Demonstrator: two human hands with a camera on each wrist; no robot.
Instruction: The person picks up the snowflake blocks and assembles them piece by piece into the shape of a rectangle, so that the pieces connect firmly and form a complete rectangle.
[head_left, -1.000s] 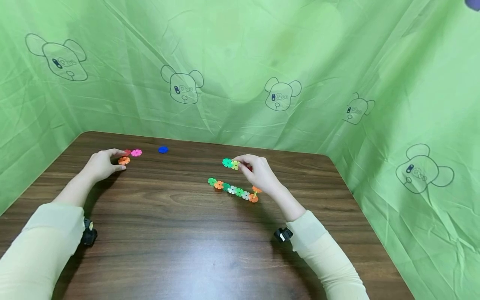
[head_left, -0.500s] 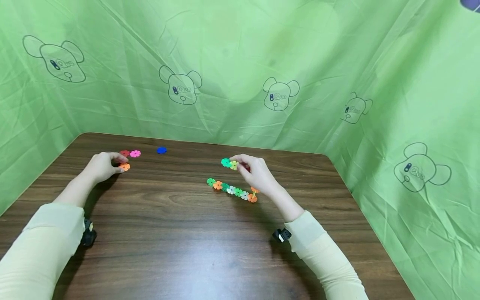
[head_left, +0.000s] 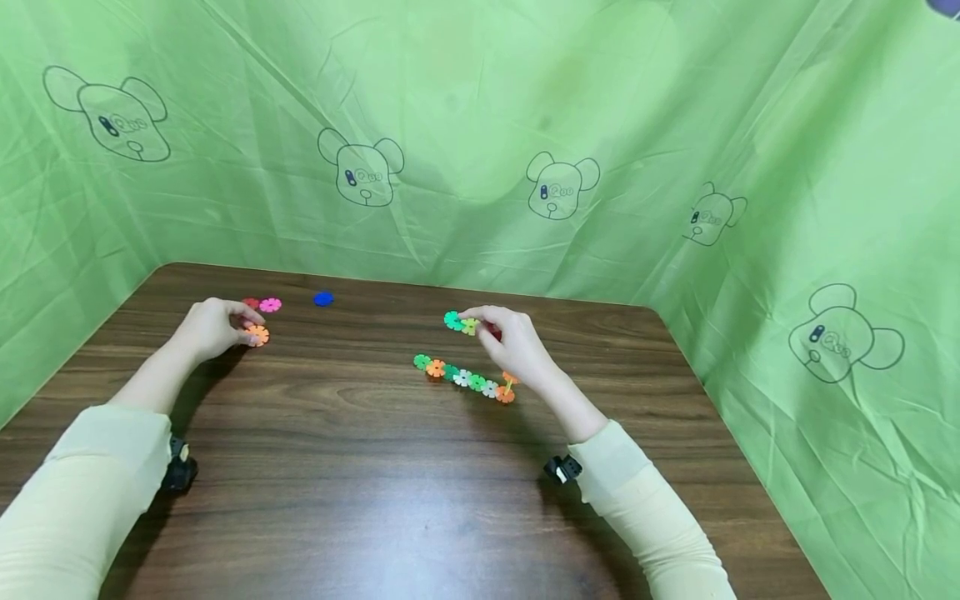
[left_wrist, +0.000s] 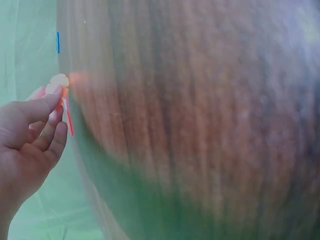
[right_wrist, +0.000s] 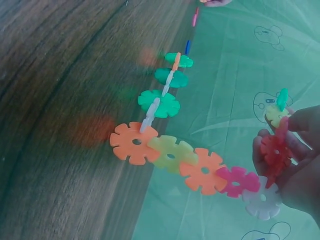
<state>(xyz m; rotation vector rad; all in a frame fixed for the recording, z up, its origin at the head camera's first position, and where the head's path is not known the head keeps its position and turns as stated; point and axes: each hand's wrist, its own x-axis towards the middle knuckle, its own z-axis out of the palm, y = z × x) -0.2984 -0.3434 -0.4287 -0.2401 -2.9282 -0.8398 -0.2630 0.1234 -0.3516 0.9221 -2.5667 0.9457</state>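
Note:
My left hand (head_left: 213, 329) pinches an orange snowflake disc (head_left: 259, 335) between thumb and fingers, its face tilted up; in the left wrist view the disc (left_wrist: 60, 80) looks washed out. My right hand (right_wrist: 305, 165) grips a chain of interlocked snowflake discs. From the fingers stick out a yellow disc (head_left: 469, 326) and a green disc (head_left: 452, 320). Red discs (right_wrist: 275, 150) sit within the grip. Below the hand runs a row of green, orange and white discs (head_left: 462, 378), bending at an orange disc (right_wrist: 135, 143) toward the palm.
Behind the left hand lie a red disc (head_left: 251, 303), partly hidden, and a pink disc (head_left: 271, 305). A blue disc (head_left: 323, 298) lies farther right near the back edge. The brown wooden table (head_left: 337, 467) is bordered by green cloth (head_left: 465, 233).
The orange disc, flat under the left fingers before, is now pinched and tipped up, slightly nearer and to the right. My right hand and its chain have barely moved.

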